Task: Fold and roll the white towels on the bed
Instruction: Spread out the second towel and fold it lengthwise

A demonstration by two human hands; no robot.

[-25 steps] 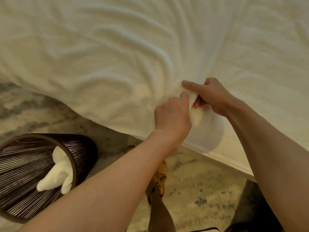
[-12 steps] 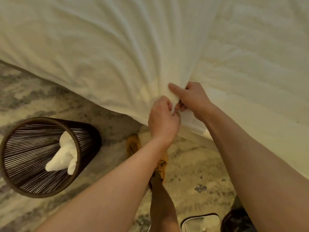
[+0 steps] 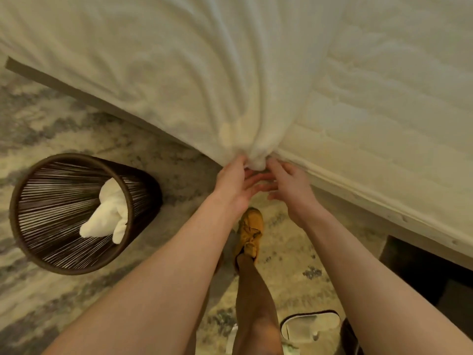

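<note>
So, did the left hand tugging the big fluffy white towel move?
Yes. Holding the towel, the left hand came back toward the person: before it was over the white bed, now it is past its edge, above the patterned floor.

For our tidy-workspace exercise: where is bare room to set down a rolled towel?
Bare carpet between wicker basket and tan shoe; flat bed right of the white towel. Crowded at its bunched corner, where left hand and right hand meet.
</note>
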